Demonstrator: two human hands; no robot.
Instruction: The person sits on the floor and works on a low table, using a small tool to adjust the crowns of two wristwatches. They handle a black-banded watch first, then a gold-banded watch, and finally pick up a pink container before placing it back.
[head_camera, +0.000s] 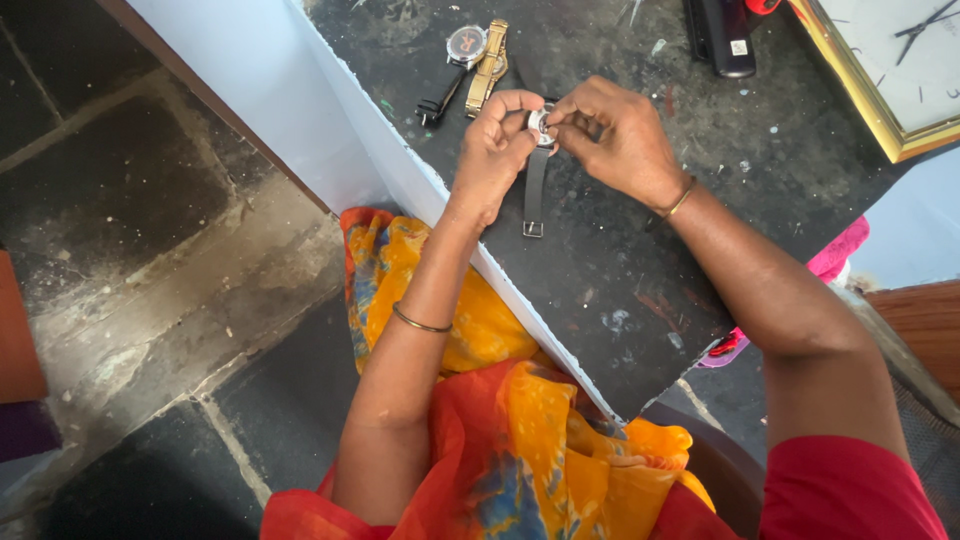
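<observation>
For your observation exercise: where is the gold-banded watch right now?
In the head view, the gold-banded watch lies on the dark worktop, upper centre, beside a black-strapped watch, just beyond the left hand.

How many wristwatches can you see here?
3. One wristwatch is held between the left hand and right hand. A black-strapped watch and a gold watch lie side by side on the dark worktop.
</observation>
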